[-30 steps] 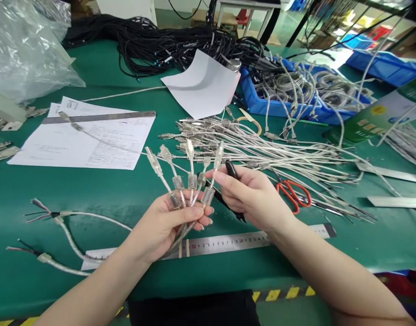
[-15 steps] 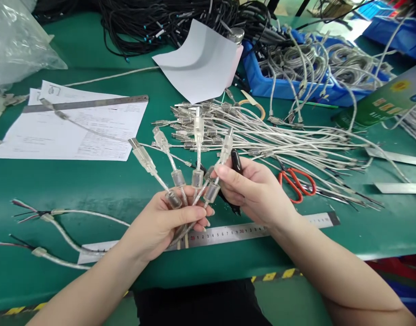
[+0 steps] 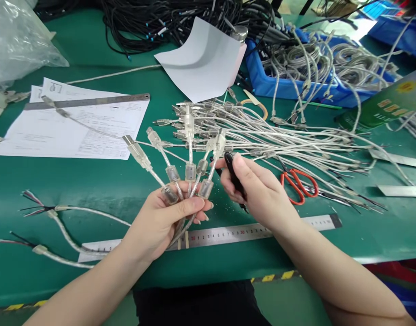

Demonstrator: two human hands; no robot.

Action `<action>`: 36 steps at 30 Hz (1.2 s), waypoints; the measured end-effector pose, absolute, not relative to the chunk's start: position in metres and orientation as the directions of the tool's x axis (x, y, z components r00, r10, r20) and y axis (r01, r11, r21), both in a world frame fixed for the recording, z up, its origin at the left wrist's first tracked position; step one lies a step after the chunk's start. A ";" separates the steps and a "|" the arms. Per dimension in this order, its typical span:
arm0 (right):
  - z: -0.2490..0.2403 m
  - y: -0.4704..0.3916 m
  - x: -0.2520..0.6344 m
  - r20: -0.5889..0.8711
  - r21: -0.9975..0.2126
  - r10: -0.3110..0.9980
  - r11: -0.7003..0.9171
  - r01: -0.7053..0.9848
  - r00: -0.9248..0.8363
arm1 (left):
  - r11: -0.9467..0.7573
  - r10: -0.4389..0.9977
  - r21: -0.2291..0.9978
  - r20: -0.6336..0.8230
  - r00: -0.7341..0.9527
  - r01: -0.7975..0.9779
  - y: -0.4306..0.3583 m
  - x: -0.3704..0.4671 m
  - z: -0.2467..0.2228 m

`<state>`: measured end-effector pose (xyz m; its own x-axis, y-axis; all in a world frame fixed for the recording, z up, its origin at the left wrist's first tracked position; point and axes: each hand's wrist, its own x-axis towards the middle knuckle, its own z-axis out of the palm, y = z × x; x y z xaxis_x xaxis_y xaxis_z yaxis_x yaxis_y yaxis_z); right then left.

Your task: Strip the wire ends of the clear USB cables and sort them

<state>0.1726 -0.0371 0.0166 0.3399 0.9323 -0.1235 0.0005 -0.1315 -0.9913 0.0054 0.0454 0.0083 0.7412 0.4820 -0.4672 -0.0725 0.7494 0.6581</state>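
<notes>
Left hand (image 3: 163, 222) fisted around a bunch of clear-jacketed cables (image 3: 181, 181); glossy see-through plugs (image 3: 189, 131) with silver metal tips fan out toward 12 o'clock, each cable carrying a small translucent barrel bead just above the fingers. Cable tails run under the palm toward 6, over a steel ruler (image 3: 228, 235) lying flat on the green mat (image 3: 92, 185). Right hand (image 3: 258, 192) sits at 3 o'clock of the bunch, close beside it, curled tight on a black-handled tool (image 3: 232, 174); thumb lies along the smooth black grip, tip of the tool hidden behind the fingers. Fingertips near the rightmost cable, contact unclear. Loose heap of the same braided silver cables (image 3: 279, 140) at 1 o'clock of the hands, matte and stringy. Red-handled scissors (image 3: 298, 185) just at 3 of the right hand, flat on the mat. Two stripped cables (image 3: 68, 226) with coloured wire ends at 9. Printed papers (image 3: 75, 129) under a second metal ruler (image 3: 89, 101) at 10.
</notes>
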 end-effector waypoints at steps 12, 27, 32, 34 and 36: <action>0.015 -0.046 0.163 -0.016 -0.944 0.996 -0.043 0.326 0.086 | 0.561 0.550 0.828 -0.370 0.749 -0.003 0.043 0.002 0.001; 0.011 -0.041 0.169 -0.100 -0.995 0.978 -0.094 -0.045 0.181 | 0.611 0.384 0.785 -0.408 0.828 0.103 0.047 0.004 0.008; 0.013 -0.038 0.173 -0.195 -0.899 0.979 -0.152 -0.410 0.064 | 0.714 0.308 0.694 -0.428 0.849 0.091 0.048 0.006 0.011; 0.012 -0.038 0.173 -0.202 -0.895 0.977 -0.156 -0.418 0.068 | 0.733 0.304 0.676 -0.431 0.850 0.081 0.048 0.007 0.010; 0.010 -0.037 0.173 -0.195 -0.907 0.974 -0.136 -0.397 0.112 | 0.735 0.315 0.675 -0.429 0.846 0.069 0.048 0.007 0.010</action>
